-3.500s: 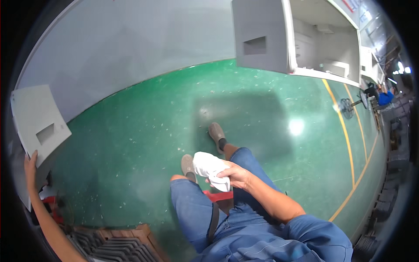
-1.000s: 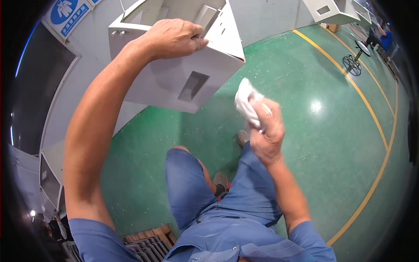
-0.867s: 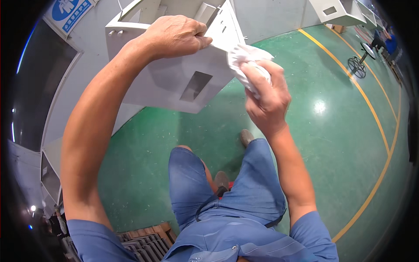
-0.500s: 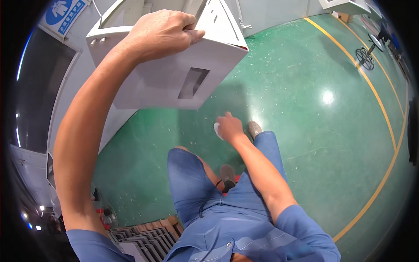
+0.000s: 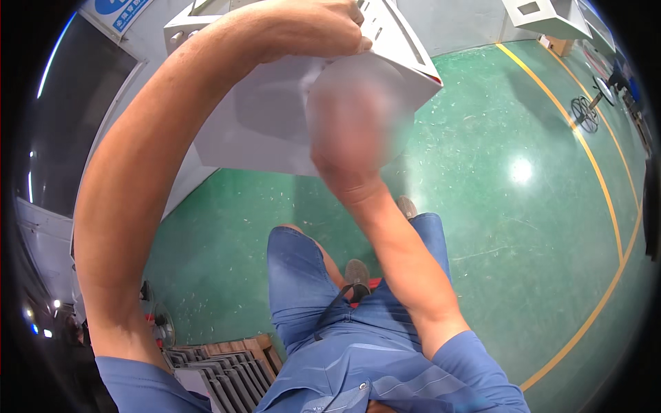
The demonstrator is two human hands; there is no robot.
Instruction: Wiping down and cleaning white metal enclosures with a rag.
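Observation:
A white box-like housing (image 5: 248,131) hangs at the top of the view, its smooth face toward me and slots along its upper side. My left hand (image 5: 327,27) is closed on its top edge, fingers curled over the rim. In front of the same face is my right hand (image 5: 352,131), badly blurred. Its fingers cannot be made out, nor can anything it may hold or whether it touches the surface. The window cut-out in the face is hidden behind it.
Grey panels (image 5: 234,382) stand stacked at the lower left. Another white housing (image 5: 551,17) is at the upper right, near a round-topped stool (image 5: 589,110). Yellow lines (image 5: 595,162) cross the green floor (image 5: 496,227). A blue sign (image 5: 124,14) is at the upper left.
My right hand has risen from above my knees to the housing's face; a small white thing showed in it before. The housing and my left hand appear farther right and the hand higher.

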